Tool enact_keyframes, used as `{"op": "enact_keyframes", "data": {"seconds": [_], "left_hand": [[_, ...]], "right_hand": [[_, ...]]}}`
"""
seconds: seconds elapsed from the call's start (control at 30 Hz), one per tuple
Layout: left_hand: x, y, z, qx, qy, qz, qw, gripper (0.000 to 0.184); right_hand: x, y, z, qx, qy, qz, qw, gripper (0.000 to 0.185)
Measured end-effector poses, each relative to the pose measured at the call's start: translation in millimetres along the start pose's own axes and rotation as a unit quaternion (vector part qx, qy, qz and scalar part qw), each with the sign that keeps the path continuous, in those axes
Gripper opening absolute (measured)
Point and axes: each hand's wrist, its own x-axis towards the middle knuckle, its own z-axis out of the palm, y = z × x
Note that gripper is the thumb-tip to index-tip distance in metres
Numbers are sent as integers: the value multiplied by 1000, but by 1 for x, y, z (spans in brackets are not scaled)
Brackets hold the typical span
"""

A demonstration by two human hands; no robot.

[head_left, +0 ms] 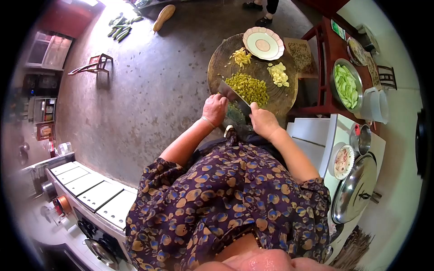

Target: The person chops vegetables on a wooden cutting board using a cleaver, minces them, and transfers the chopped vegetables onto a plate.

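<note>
My right hand (pixel 264 121) is wrapped around the handle of a cleaver (pixel 231 93). My left hand (pixel 214 109) is closed at the other end of the blade, its fingers pressed to the metal. The blade stands at the near edge of a heap of finely chopped green vegetable (pixel 248 89). Under it all is a round wooden chopping block (pixel 220 61). Yellowish strips (pixel 241 57) lie toward the back of the block, pale slices (pixel 278 75) at its right. A white scalloped plate (pixel 263 44) sits at the far edge.
Right of the block, a metal bowl of sliced green vegetable (pixel 346 86) stands on a red-brown table (pixel 323 54). Nearer are a large lidded pan (pixel 355 189) and a small dish (pixel 344 161). A low stool (pixel 97 64) and a squash (pixel 164 18) are on the floor.
</note>
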Motion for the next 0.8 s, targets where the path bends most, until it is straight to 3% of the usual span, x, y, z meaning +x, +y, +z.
{"op": "enact_keyframes", "data": {"seconds": [0.03,0.23,0.33,0.43,0.53,0.8], "left_hand": [[3,-1,1,9,-14,0,1000,5],[20,12,7,-3,-53,-37,998,8],[17,10,3,-147,38,-85,985,12],[8,1,-17,-201,90,-149,964,13],[-15,0,-34,-112,-15,-139,984,12],[-27,4,-24,-114,-57,-96,987,5]], "right_hand": [[-3,1,-5,-17,-43,40,998,18],[-22,10,-13,-22,-12,34,999,22],[-26,2,-24,-30,-6,39,999,22],[-29,0,-26,-35,-3,27,999,21],[-31,-6,-24,-42,11,10,999,21],[-28,-2,-16,-45,-42,6,998,19]]}}
